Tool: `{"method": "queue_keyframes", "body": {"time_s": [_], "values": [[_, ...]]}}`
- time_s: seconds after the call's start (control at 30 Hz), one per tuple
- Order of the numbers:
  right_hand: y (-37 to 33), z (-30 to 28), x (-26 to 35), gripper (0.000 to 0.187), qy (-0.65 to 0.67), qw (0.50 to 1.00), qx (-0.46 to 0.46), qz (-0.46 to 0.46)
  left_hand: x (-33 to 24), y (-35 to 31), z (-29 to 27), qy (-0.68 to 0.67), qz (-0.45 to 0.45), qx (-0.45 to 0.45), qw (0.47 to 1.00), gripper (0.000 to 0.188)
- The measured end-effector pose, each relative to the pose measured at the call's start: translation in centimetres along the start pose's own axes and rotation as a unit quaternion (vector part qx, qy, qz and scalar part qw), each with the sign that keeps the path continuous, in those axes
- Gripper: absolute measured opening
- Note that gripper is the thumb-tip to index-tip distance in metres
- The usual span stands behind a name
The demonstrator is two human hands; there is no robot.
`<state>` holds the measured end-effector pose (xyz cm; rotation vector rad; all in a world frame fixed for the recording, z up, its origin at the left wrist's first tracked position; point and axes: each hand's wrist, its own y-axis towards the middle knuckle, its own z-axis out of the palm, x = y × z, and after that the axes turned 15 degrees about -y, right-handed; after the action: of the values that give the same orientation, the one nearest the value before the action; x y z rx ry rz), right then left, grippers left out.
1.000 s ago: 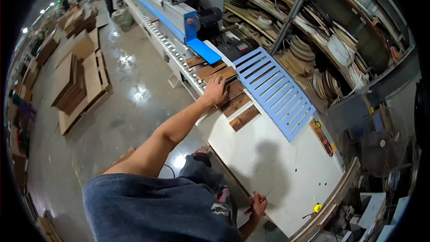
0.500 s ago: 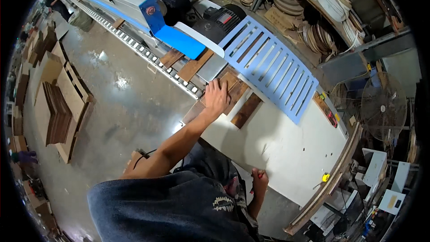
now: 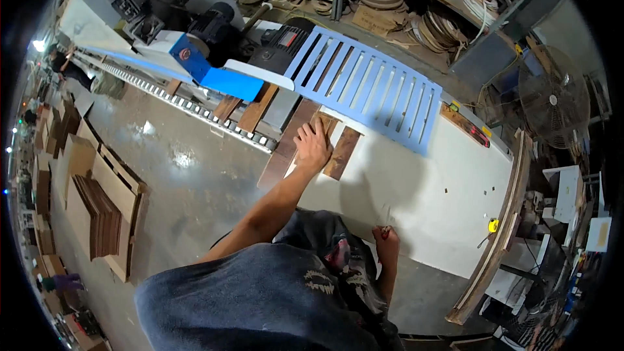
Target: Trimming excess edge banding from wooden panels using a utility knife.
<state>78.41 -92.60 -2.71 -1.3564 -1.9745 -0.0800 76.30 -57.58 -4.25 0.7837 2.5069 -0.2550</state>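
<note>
My left hand (image 3: 313, 147) lies over narrow brown wooden boards on the white tabletop, fingers apart and touching the wood. A wider dark board (image 3: 286, 149) runs along the table's left edge beside it. Just right of the hand is a short brown board (image 3: 342, 153) with a mottled face. My right hand (image 3: 387, 242) is closed near the table's front edge, low and away from the boards. Something small and red shows at its fingers, too small to name. Two more boards, one (image 3: 258, 109) nearer me, sit in the machine under its blue guard (image 3: 233, 83).
A slotted light-blue panel (image 3: 374, 88) spans the table's back. A roller chain track (image 3: 214, 120) runs off left. On the right lie a yellow tape measure (image 3: 493, 225) and a wooden rail (image 3: 484, 257). Stacked cardboard (image 3: 97, 214) stands on the floor at left.
The whole view has shifted with my head. My left hand has drawn back slightly from the machine's end, and its fingers have spread. The right hand stays closed by the front edge.
</note>
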Motion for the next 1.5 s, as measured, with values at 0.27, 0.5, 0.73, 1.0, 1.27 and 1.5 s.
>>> {"method": "queue_keyframes", "body": {"time_s": [0.27,0.5,0.73,1.0,1.27,1.5], "values": [[0.2,-2.4,0.5,0.04,-0.03,0.996,0.021,0.086,-0.2,-0.1,0.9,-0.023,-0.01,0.023,0.999,0.106],[0.7,-2.0,-3.5,0.037,-0.04,0.998,0.013,0.044,-6.0,-3.0,0.7,-0.157,0.008,0.057,0.986,0.109],[1.7,-3.8,-1.9,0.035,-0.09,0.995,-0.022,0.045,-3.2,-1.0,-0.1,-0.087,0.078,-0.064,0.991,0.085],[0.8,-2.1,-4.3,0.034,-0.076,0.994,0.002,0.074,9.9,3.9,-6.7,0.055,0.037,-0.23,0.971,0.071],[2.5,-0.4,-3.8,0.039,-0.062,0.998,-0.016,0.009,10.1,3.1,-5.8,-0.01,0.045,-0.18,0.983,0.037],[3.3,-1.7,-0.7,0.036,-0.119,0.992,0.018,0.026,-0.8,-4.0,-3.3,-0.219,0.165,-0.072,0.959,0.046]]}}
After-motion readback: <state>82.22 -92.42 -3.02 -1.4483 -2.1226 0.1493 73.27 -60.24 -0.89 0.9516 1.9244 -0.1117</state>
